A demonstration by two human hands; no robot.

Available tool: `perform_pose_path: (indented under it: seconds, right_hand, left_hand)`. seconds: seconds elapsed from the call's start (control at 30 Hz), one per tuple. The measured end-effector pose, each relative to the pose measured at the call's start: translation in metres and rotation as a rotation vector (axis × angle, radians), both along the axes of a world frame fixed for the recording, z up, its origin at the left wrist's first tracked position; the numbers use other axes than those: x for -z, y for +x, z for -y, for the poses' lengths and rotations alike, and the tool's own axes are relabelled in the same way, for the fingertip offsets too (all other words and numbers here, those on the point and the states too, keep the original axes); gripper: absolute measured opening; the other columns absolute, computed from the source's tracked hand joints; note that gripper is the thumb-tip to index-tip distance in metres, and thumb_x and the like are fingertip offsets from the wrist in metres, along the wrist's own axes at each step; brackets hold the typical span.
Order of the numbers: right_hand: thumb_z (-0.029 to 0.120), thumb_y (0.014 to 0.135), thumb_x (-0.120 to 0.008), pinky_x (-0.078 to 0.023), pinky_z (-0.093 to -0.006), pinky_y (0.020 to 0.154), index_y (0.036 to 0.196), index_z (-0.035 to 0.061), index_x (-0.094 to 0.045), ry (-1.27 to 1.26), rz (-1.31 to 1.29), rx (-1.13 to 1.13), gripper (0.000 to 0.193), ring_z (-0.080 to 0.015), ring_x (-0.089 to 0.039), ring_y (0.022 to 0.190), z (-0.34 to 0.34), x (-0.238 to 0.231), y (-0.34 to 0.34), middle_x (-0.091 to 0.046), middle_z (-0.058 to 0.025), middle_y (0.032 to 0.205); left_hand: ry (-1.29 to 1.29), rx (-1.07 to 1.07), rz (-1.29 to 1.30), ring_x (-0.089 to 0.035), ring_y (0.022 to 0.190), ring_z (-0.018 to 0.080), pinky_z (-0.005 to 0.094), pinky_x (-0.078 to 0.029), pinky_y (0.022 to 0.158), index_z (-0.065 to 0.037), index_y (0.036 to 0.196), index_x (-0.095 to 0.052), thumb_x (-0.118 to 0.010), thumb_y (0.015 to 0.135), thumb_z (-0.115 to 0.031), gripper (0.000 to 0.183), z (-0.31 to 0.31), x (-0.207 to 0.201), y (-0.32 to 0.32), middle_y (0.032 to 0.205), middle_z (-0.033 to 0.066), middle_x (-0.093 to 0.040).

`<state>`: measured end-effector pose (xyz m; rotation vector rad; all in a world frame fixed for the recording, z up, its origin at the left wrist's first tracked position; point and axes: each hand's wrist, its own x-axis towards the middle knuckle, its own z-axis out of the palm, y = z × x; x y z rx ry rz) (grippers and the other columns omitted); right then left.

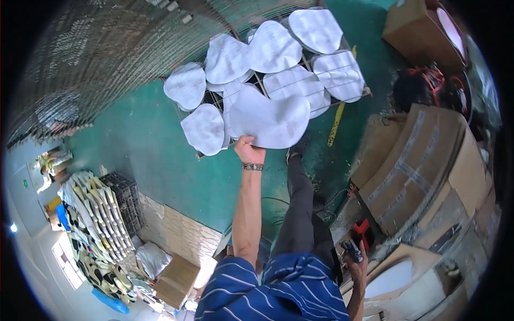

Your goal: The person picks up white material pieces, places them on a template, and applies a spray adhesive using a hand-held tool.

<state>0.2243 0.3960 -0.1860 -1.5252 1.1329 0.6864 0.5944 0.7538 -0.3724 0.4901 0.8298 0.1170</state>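
One white, kidney-shaped thin sheet (278, 120) is held out over the near edge of a flat, rusty wire rack (366, 92). The left hand (250, 151) pinches its near rim, thumb on the upper face and fingers mostly hidden beneath. The rack carries several more white curved sheets (276, 47), spread side by side and partly overlapping; the held one covers part of those below, though whether it touches them I cannot tell.

To the near right, the right hand (357, 266) has its fingers curled around a dark, compact hand tool (350, 250); their exact placement is unclear.

The rack stands over a green painted floor (144, 139), with a yellow strip (336, 125) by its right side. At the far right, a brown cardboard box (404, 32) has a pale, rounded panel at its open side. Nearer on the right is a large, taped brown cardboard box (409, 171); its contents are hidden.

On the left stands a black wire-mesh crate (124, 195), its contents too dark to tell. Nearer, a silvery-white plastic bag (152, 259) rests against a plain brown carton (176, 278).
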Motion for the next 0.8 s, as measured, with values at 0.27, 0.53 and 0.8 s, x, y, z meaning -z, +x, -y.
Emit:
perform_pose_path:
  seconds: [0.27, 0.53, 0.8]
  right_hand:
    - [0.004, 0.075, -0.072, -0.053, -0.0294, 0.07, 0.156, 0.0016, -0.032, -0.005, -0.352, -0.08, 0.09, -0.016, -0.064, 0.079, -0.024, 0.083, 0.084, -0.068, -0.0107, 0.102]
    - [0.005, 0.077, -0.07, -0.053, -0.0293, 0.071, 0.154, 0.0003, -0.035, -0.031, -0.311, -0.04, 0.085, -0.0161, -0.063, 0.081, -0.031, 0.096, 0.105, -0.069, -0.0122, 0.102]
    - [0.006, 0.079, -0.072, -0.054, -0.031, 0.08, 0.149, 0.0011, -0.045, -0.099, -0.074, 0.202, 0.075, -0.0177, -0.066, 0.09, -0.027, 0.005, 0.044, -0.071, -0.0129, 0.104]
  left_hand:
    - [-0.013, -0.265, 0.017, -0.055, 0.126, 0.0363, 0.0548, -0.043, 0.112, -0.001, 0.13, -0.057, -0.051, 0.063, -0.004, 0.068, -0.09, 0.238, 0.014, 0.132, 0.0144, -0.061]
    - [0.246, -0.135, -0.855, -0.052, 0.128, 0.0318, 0.0651, -0.037, 0.106, -0.007, 0.146, -0.044, -0.06, 0.093, -0.049, 0.07, -0.132, 0.377, -0.074, 0.142, 0.0172, -0.052]
    - [1.105, 1.13, -0.612, -0.063, 0.114, 0.0297, 0.0404, -0.046, 0.102, -0.003, 0.146, -0.046, -0.07, 0.085, -0.046, 0.078, -0.007, 0.267, -0.08, 0.129, 0.0166, -0.065]
